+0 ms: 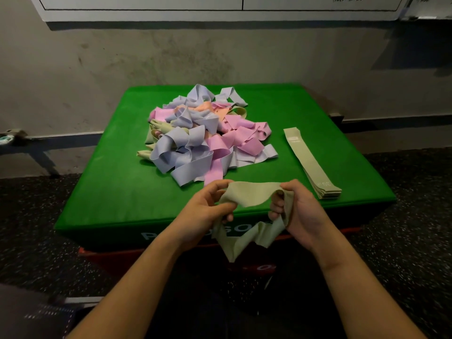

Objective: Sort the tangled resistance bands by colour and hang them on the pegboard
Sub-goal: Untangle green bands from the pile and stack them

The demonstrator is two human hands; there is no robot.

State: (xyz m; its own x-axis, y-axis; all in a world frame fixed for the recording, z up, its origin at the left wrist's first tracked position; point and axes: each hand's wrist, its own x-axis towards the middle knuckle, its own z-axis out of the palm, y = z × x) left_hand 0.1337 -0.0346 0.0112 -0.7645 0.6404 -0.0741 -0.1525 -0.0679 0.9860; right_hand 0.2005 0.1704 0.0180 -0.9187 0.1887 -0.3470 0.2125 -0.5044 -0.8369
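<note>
Two hands hold one pale green band [249, 195] above the near edge of the green tabletop [117, 192]. The left hand [208, 206] has its grip pressed together on the band's left end, thumb over fingers; just right of that grip the band runs as a slack, twisted span to the right hand [297, 214], whose grip is curled round the other end. Below both grips the rest of the loop droops in a fold over the tabletop's front face.

Beyond the grips, well apart from them, lies the tangled pile [205, 135] of lilac, pink, peach and green bands. To the right of the right grip, near it, a stack of flattened green bands [310, 160] lies lengthwise.

The likely trouble is the twist: if the band is laid on the stack without being flattened, the stack may slump or slide, since its near end sits close to the tabletop's edge. The hanging fold could also snag or slip from a loose grip and drop to the floor.

How many green bands remain in the pile is hard to tell, as they are mostly buried. The white panel [220, 8] at the top is cut off, so it cannot be confirmed as the pegboard.
</note>
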